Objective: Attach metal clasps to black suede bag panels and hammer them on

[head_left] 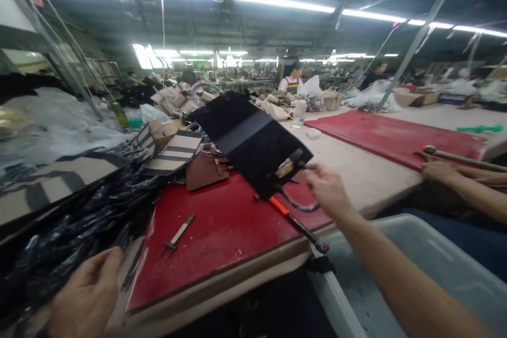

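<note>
A flat black panel (pixel 249 137) hangs tilted over the red mat (pixel 222 232), a metal clasp and a looped handle at its lower right corner. My right hand (pixel 327 187) is closed on that corner. Low at the left, my left hand (pixel 89 293) is closed, thumb against fingers, beside black plastic wrapping; whether it holds anything is hidden. On the mat lie a metal pronged tool (pixel 178 235) and a hammer (pixel 299 224) with an orange and black handle, partly under the panel. A brown leather piece (pixel 206 170) rests behind them.
Striped panels (pixel 174 152) and clear plastic bags (pixel 63 119) are heaped at the left. A grey bin (pixel 412 274) stands below the table's right edge. Another person's hands (pixel 443 171) are by a mallet (pixel 467 158) at a second red mat (pixel 396 134). A cup (pixel 299 113) stands behind.
</note>
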`<act>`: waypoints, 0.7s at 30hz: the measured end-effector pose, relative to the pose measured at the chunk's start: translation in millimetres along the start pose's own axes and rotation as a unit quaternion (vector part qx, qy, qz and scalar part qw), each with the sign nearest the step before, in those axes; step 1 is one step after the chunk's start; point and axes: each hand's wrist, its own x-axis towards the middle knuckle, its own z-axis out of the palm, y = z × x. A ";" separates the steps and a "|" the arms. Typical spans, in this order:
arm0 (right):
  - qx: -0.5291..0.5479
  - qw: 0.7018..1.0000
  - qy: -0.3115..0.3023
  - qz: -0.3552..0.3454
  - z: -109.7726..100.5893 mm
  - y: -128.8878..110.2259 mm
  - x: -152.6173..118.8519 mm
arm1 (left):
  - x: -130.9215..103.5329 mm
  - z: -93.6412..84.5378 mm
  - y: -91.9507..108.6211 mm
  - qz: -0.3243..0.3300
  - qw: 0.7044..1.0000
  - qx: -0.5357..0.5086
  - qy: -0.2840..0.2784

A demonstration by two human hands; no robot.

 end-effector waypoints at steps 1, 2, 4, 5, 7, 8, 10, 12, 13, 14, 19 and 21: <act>0.009 0.999 -0.018 0.043 12.0 22.6 -9.6 | -12.9 9.2 18.3 -0.022 0.999 -0.009 -0.022; 0.015 0.997 -0.029 0.072 24.3 44.2 -20.3 | -26.0 20.5 36.0 -0.016 0.999 -0.032 -0.039; 0.033 0.990 -0.048 0.129 47.3 81.4 -43.7 | -49.4 46.2 66.0 0.054 0.994 -0.081 -0.047; 0.044 0.985 -0.057 0.154 57.1 96.0 -55.8 | -58.5 58.9 77.5 0.106 0.988 -0.103 -0.047; 0.070 0.974 -0.072 0.201 72.1 116.8 -79.9 | -70.5 80.6 95.0 0.214 0.967 -0.132 -0.045; 0.085 0.969 -0.078 0.221 77.2 123.6 -91.8 | -73.4 89.3 102.3 0.261 0.954 -0.142 -0.047; 0.114 0.957 -0.083 0.253 83.5 132.6 -114.8 | -74.6 103.6 115.5 0.334 0.929 -0.144 -0.072; 0.139 0.946 -0.084 0.281 86.2 138.7 -135.4 | -72.2 117.0 126.7 0.386 0.906 -0.125 -0.120; 0.152 0.940 -0.084 0.295 86.8 141.7 -144.1 | -70.7 124.3 130.7 0.407 0.895 -0.109 -0.147; 0.164 0.934 -0.083 0.307 87.2 145.0 -151.5 | -69.5 131.9 133.2 0.424 0.884 -0.089 -0.173; 0.240 0.908 -0.077 0.335 89.6 162.6 -166.0 | -69.8 162.9 127.2 0.471 0.842 0.025 -0.263; 0.269 0.900 -0.074 0.334 90.9 167.0 -164.7 | -70.6 166.3 123.1 0.479 0.831 0.054 -0.277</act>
